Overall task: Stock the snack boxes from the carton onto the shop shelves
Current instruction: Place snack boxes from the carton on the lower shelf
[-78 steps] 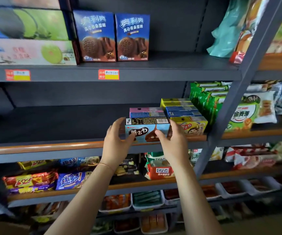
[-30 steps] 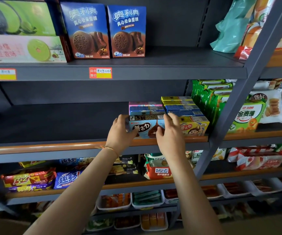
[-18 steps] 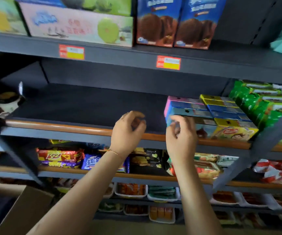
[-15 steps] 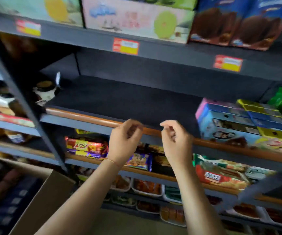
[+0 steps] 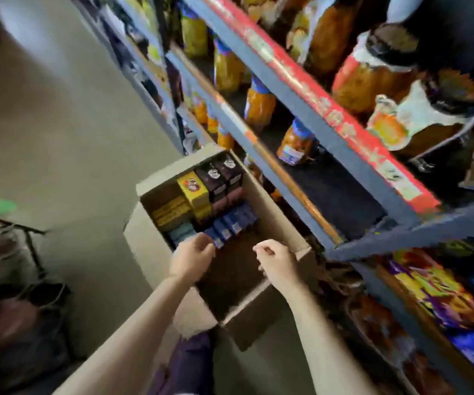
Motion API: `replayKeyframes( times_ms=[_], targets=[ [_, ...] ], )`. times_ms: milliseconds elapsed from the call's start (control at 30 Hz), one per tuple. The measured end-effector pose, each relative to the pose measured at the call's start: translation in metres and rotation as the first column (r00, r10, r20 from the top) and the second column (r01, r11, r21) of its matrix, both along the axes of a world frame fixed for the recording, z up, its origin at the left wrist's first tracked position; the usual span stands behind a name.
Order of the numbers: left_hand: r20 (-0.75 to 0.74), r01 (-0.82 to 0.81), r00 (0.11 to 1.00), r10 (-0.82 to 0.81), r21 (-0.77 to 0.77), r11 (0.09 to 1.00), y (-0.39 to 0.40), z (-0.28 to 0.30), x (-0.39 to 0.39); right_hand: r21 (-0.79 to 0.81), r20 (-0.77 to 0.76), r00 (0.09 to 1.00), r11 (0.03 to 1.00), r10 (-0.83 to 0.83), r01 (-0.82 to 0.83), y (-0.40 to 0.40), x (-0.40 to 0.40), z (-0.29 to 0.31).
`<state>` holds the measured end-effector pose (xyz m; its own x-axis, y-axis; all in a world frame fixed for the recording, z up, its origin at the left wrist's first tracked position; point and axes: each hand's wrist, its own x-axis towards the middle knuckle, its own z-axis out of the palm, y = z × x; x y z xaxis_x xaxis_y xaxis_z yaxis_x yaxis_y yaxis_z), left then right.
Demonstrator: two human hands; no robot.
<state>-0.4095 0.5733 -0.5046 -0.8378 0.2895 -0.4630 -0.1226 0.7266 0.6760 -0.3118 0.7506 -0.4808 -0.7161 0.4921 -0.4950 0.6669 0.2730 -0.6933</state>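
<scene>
Both hands over open brown cardboard carton [image 5: 270, 215].
Left hand [image 5: 191, 256] fingers touch dark blue snack boxes [image 5: 230, 226] (grip unclear); right hand [image 5: 280, 263] loosely curled, empty, just beside.

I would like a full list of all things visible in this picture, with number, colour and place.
carton: one, brown, open, on the floor by the shelves
snack boxes: several, blue, yellow and dark, in the carton's far half
shelves: grey rack, right
jars: many, orange contents, upper shelves
packets: many, mixed colours, blurred, lower right shelf
floor: beige, left
left hand: at the blue boxes
right hand: over the carton, empty
</scene>
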Motion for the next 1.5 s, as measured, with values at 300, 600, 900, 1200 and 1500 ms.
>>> replayKeyframes(
  times_ms=[300,600,900,1200,1500],
  targets=[
    [-0.314,0.150,0.910,-0.270,-0.358,0.922,-0.065,-0.097,-0.068,-0.118,0.273,0.954,0.988,0.125,-0.096,-0.033,-0.099,-0.124],
    [-0.532,0.089,0.824,-0.192,-0.214,0.973,-0.061,-0.122,-0.064,-0.158,0.433,0.890,0.984,0.143,-0.081,-0.069,-0.110,-0.219],
    [-0.562,0.064,0.816,-0.133,-0.140,0.988,-0.055,-0.124,-0.063,0.091,0.322,0.947,0.996,-0.007,-0.024,-0.072,-0.086,-0.240],
    [-0.559,0.053,0.821,-0.118,-0.131,0.990,-0.056,-0.126,-0.063,0.346,0.270,0.962,0.927,0.048,-0.144,-0.074,-0.094,-0.250],
    [-0.579,0.032,0.811,-0.088,-0.106,0.994,-0.055,-0.129,-0.060,0.351,0.278,0.952,0.909,0.127,-0.224,-0.074,-0.092,-0.261]
  ],
)
